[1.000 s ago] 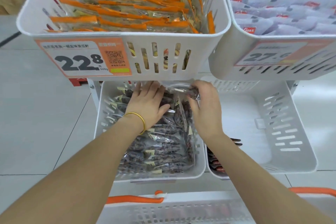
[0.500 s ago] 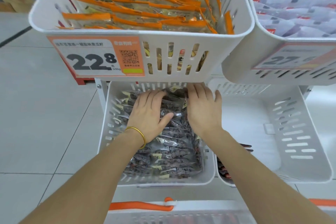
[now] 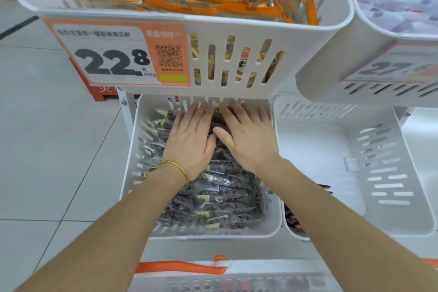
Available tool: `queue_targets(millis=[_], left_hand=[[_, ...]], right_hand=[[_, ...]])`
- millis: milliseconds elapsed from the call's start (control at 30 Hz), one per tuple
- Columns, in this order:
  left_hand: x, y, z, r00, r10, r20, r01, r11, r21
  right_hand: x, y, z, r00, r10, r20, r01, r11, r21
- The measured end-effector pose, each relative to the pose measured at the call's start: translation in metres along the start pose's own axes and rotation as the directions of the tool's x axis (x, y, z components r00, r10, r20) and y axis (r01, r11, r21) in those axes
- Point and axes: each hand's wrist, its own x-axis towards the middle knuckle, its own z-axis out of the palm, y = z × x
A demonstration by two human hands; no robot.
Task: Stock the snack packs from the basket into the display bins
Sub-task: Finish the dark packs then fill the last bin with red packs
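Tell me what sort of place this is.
Likely a shop's snack aisle: tiered white display bins, a price tag reading 22.8 with a QR code, and snack packs inside.

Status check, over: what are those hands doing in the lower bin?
Left hand and right hand flat, fingers straight, pressing the dark snack packs. Packs piled in lower left bin. Upper bin overhangs its back, close above the hands.
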Motion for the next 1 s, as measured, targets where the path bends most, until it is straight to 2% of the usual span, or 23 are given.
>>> queue_targets(millis=[167, 267, 367, 500, 633, 733, 800, 867, 1000], left_hand=[[-0.004, -0.005, -0.003, 0.998, -0.029, 0.057, 0.021, 0.991, 0.135], [-0.006, -0.006, -0.003, 0.994, -0.065, 0.088, 0.044, 0.975, 0.22], [-0.002, -0.003, -0.007, 0.98, -0.109, 0.164, 0.07, 0.971, 0.229], [-0.006, 0.007, -0.035, 0.962, -0.147, 0.23, 0.129, 0.988, 0.09], [-0.043, 0.041, -0.086, 0.976, -0.087, 0.199, 0.117, 0.983, -0.14], [-0.103, 0.07, -0.112, 0.984, -0.05, 0.171, 0.085, 0.976, -0.201], [-0.15, 0.085, -0.119, 0.982, -0.009, 0.19, 0.045, 0.981, -0.187], [-0.193, 0.094, -0.123, 0.969, 0.036, 0.246, -0.005, 0.992, -0.125], [-0.26, 0.089, -0.137, 0.915, 0.075, 0.397, -0.105, 0.993, 0.054]], right_hand=[[0.006, -0.001, -0.005, 0.997, 0.016, 0.079, -0.021, 0.998, 0.059], [-0.009, -0.005, -0.015, 0.996, 0.087, 0.013, -0.088, 0.993, 0.085], [-0.035, -0.001, -0.029, 0.983, 0.183, -0.014, -0.178, 0.968, 0.177], [-0.084, 0.002, -0.059, 0.965, 0.261, -0.025, -0.243, 0.925, 0.291], [-0.135, -0.004, -0.1, 0.961, 0.276, -0.037, -0.234, 0.873, 0.428], [-0.19, -0.022, -0.121, 0.949, 0.315, 0.002, -0.259, 0.777, 0.574], [-0.23, -0.038, -0.126, 0.944, 0.32, 0.084, -0.3, 0.72, 0.626], [-0.266, -0.054, -0.122, 0.935, 0.246, 0.256, -0.354, 0.69, 0.631], [-0.319, -0.081, -0.107, 0.825, 0.004, 0.566, -0.416, 0.683, 0.601]])
